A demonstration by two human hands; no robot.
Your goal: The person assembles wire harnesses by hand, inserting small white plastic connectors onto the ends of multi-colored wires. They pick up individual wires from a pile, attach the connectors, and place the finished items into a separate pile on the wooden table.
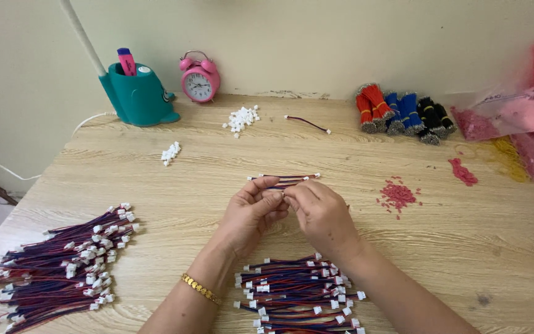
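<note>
Two hands, left [251, 210] and right [319, 210], pinch one short wire [284, 179] above the finished pile [298, 291]; fitting its white plug needs fingertip alignment.

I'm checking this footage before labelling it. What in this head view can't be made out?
- What the left hand and right hand pinch: fingertips cover it.
- Ends of the wire pile near the person: cut off by the bottom edge.
- Pink bags: cut off by the right edge.
- Clock face: too small to read.
</note>
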